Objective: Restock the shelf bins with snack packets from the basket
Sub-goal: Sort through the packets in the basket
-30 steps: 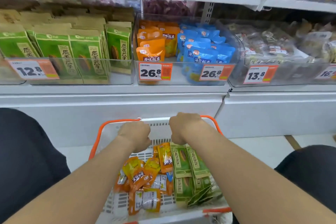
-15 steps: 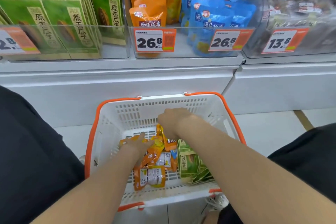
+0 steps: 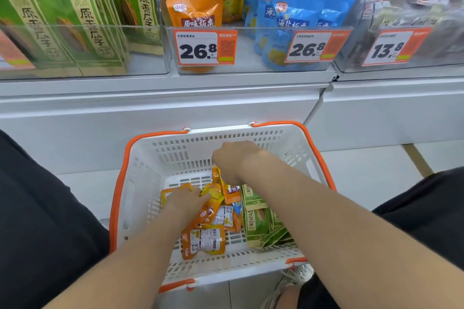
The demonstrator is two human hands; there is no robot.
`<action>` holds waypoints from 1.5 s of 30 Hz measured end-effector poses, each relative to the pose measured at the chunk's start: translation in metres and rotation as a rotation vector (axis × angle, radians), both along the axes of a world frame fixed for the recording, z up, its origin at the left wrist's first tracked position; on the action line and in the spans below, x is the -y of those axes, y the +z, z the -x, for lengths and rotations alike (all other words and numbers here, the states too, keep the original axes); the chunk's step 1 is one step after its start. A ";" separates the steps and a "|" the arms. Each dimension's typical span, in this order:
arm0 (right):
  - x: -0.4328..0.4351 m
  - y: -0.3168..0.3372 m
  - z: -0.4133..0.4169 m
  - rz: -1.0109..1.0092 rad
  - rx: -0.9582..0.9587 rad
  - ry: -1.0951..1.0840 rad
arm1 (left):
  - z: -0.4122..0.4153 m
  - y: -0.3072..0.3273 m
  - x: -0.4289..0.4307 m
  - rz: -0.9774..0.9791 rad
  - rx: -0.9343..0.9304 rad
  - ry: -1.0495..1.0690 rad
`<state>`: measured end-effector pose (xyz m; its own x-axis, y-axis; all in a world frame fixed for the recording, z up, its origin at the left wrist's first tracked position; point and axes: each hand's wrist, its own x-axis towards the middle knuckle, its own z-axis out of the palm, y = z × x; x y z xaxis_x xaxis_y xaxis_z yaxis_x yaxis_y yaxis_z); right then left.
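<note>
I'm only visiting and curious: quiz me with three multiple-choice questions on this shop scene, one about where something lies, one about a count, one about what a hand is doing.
1. In the white plastic basket with the orange rim, the green paper packets lie: A) on the person's right side; B) on the left side; C) outside, on the floor.
2. Price tags reading 26.8 on the clear shelf bins number: A) one; B) two; C) four.
3. The person's right grip, the hand, is: A) flat on the rim; B) closed round an upright orange foil packet; C) raised to the shelf.
Answers: 1 A, they sit right of the orange packets. 2 B, one fronts orange pouches, one blue pouches. 3 B, its fingers curl over the packet's top.
</note>
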<state>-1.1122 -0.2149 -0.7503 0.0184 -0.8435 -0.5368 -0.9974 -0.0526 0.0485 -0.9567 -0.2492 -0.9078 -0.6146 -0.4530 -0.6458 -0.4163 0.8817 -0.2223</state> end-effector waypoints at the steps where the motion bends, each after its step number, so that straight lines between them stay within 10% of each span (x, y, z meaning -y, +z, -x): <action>1: -0.001 0.000 0.001 0.000 -0.001 -0.001 | 0.000 -0.002 -0.002 0.009 0.005 -0.016; 10: -0.004 0.011 0.003 -0.005 0.015 -0.009 | 0.009 0.006 0.006 -0.058 -0.126 0.116; 15: -0.005 0.033 0.019 -0.002 0.011 -0.066 | 0.019 0.026 0.012 -0.400 -0.755 0.621; 27: 0.009 0.126 0.053 0.446 0.348 -0.324 | 0.069 0.184 0.032 -0.514 -1.677 0.651; 38: 0.021 0.206 0.045 1.005 0.409 -0.315 | 0.082 0.290 0.059 0.087 -1.827 0.341; 45: 0.042 0.223 0.049 1.278 0.304 -0.556 | 0.092 0.332 0.101 0.296 -1.414 0.186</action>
<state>-1.1608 -0.2568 -0.5268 -0.4953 -0.6726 0.5498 -0.8534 0.2584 -0.4527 -1.0491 -0.3506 -0.5753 -0.5634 -0.6020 0.5659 -0.5383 0.7870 0.3014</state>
